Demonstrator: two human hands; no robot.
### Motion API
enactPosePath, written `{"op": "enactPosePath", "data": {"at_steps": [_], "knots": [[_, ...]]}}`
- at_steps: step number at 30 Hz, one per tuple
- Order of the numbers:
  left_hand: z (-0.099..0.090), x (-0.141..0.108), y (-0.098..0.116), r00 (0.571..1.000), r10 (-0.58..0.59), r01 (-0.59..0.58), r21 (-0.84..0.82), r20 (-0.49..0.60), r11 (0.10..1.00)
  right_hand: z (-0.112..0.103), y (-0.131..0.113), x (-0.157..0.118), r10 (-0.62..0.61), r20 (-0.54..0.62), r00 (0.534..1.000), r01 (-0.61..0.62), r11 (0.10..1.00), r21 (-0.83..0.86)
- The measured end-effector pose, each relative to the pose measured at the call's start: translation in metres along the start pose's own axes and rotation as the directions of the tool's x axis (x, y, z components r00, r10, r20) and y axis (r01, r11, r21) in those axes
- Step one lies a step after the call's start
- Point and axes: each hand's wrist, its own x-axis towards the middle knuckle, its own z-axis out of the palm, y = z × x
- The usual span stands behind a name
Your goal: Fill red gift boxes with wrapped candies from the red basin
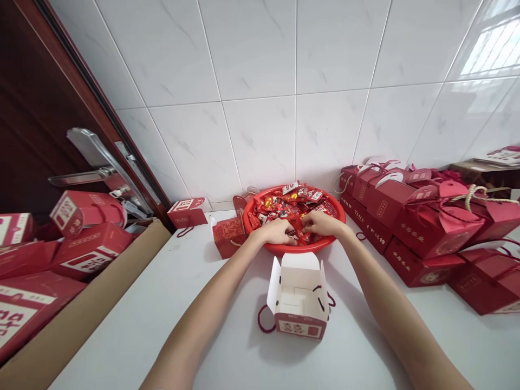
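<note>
A round red plastic basket (280, 249) by the wall holds a heap of red-wrapped candies (280, 203). Both of my hands reach into its near side. My left hand (277, 232) has its fingers curled down over candies at the left, the tips partly hidden. Close beside it, my right hand (319, 223) pinches at a red wrapper, its fingertips bent inward. Between my forearms stands an unfolded-top gift box (300, 326), red outside and white inside, with its flaps up and dark red cord loops at its sides. No candy shows in it.
Closed red gift boxes (422, 222) are stacked at the right. A cardboard carton (93, 287) of red boxes stands at the left, by a door handle (97, 157). Red boxes (229, 235) sit left of the basket, and another (189, 212) lies near the tiled wall (260, 141).
</note>
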Motion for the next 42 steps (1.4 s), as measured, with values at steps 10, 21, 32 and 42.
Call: {"op": "enactPosePath", "data": {"at_steps": [10, 21, 32, 42], "knots": [[0.004, 0.005, -0.007, 0.940, -0.012, -0.068, -0.221, -0.340, 0.973, 0.000, 0.009, -0.005, 0.055, -0.261, 0.964, 0.076, 0.881, 0.467], [0.007, 0.007, -0.013, 0.882, 0.017, -0.256, -0.448, -0.472, 0.857, 0.001, 0.010, -0.006, 0.092, -0.179, 0.980, 0.060, 0.715, 0.696], [0.006, -0.003, -0.001, 0.746, 0.044, -0.154, -0.108, -0.665, 0.982, 0.004, 0.010, -0.004, 0.234, -0.279, 0.931, 0.044, 0.687, 0.725], [0.005, 0.016, 0.016, 0.987, 0.135, -0.148, 0.152, 0.090, 0.977, 0.006, 0.012, -0.003, 0.331, -0.386, 0.861, 0.068, 0.677, 0.733]]}}
